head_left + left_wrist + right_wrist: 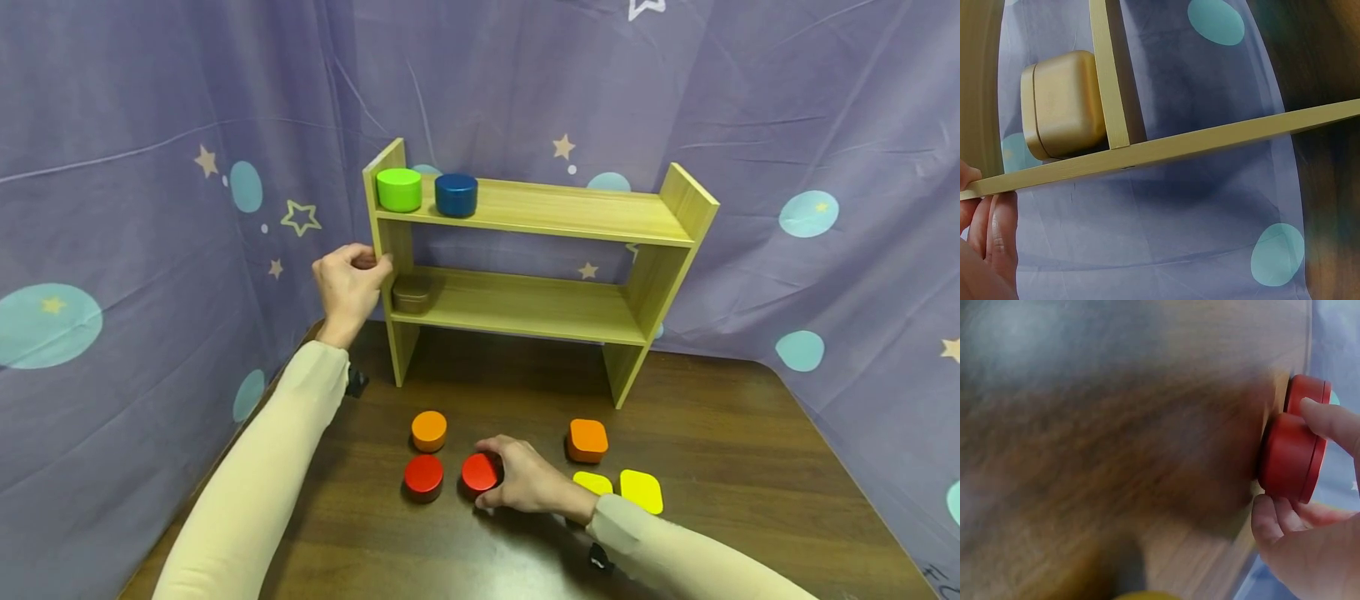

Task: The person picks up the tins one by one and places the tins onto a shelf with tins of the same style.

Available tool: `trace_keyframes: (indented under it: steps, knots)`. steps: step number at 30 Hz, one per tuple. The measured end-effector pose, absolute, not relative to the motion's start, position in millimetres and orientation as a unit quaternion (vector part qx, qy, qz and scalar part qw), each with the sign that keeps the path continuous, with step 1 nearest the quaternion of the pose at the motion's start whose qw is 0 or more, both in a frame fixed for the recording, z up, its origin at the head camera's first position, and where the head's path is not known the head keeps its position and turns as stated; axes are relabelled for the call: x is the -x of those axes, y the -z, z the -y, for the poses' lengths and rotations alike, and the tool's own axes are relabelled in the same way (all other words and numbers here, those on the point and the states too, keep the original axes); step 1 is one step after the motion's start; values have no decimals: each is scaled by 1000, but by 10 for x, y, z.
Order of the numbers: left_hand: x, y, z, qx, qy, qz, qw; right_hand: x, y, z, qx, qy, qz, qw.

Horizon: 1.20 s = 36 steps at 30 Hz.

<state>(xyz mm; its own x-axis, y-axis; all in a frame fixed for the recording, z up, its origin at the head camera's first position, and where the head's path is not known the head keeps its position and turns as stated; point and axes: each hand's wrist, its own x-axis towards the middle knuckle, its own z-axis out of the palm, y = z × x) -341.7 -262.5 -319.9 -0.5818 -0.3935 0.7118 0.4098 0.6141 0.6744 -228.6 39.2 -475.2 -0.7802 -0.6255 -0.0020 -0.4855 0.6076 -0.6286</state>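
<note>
My left hand (348, 283) pinches the front edge of the left side panel of a two-tier wooden shelf (525, 307); the left wrist view shows fingers on both sides of that panel. My right hand (528, 481) holds a round red tin (478, 473) on the table, thumb on one side and fingers on the other. Close to its left stands another round red tin (423, 475), partly hidden in the right wrist view. On the lower tier, at the left end, sits a gold tin (1063, 106) with rounded corners.
Round green (399, 192) and blue (456, 197) tins stand at the upper tier's left. An orange round tin (429, 430) is behind the red ones. To the right are an orange square tin (587, 439) and two yellow tins (641, 491), one partly behind my right wrist. A curtain (750, 100) hangs behind.
</note>
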Motion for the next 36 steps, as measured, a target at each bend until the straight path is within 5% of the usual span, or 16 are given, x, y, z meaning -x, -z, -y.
trace_keyframes:
  steps: [11, 20, 36]
  knots:
    - [3434, 3203, 2630, 7, 440, 772, 458, 2542, 5249, -426, 371, 319, -870, 63]
    - [3416, 3203, 2622, 4, 443, 771, 457, 2277, 4789, -372, 325, 339, -876, 111]
    - [3428, 3202, 2629, 6, 448, 769, 456, 2343, 4613, -482, 301, 373, -873, 94]
